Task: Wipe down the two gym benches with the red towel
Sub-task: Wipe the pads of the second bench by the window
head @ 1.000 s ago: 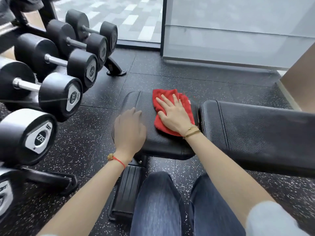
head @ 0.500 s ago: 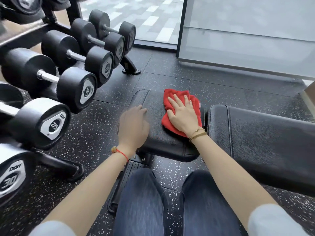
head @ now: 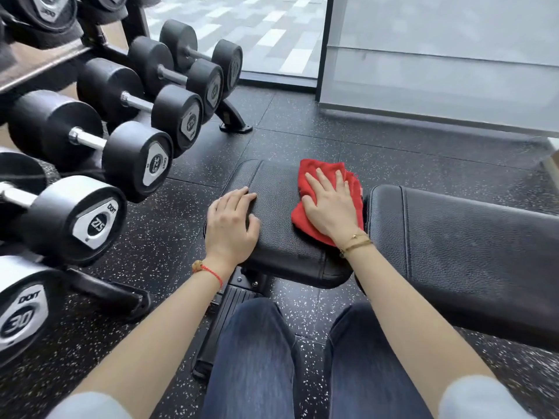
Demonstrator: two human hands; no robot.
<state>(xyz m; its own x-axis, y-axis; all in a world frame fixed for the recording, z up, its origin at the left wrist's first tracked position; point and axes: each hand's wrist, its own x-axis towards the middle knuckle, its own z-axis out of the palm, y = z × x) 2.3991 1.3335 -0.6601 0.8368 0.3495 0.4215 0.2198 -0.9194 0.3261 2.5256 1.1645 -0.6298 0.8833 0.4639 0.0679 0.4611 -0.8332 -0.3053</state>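
Note:
A black gym bench runs across the middle of the view: a short seat pad [head: 281, 207] and, to its right, a long back pad [head: 459, 246]. The crumpled red towel [head: 322, 176] lies on the right half of the seat pad. My right hand [head: 331, 205] presses flat on the towel, fingers spread and pointing away from me. My left hand [head: 231, 226] rests on the seat pad's left edge, fingers lightly bent over its top. Only this one bench is in view.
A rack of black dumbbells [head: 127, 140] fills the left side, close to the bench. The rack's foot [head: 236, 122] reaches toward the seat pad. Speckled rubber floor [head: 332, 131] lies beyond, then a frosted glass wall [head: 438, 71]. My knees in jeans [head: 257, 352] are below the bench.
The view has shifted, so the bench and hands sit further right in the frame. My right hand stays flat on the towel at the seat pad's right side; my left hand stays on the left edge.

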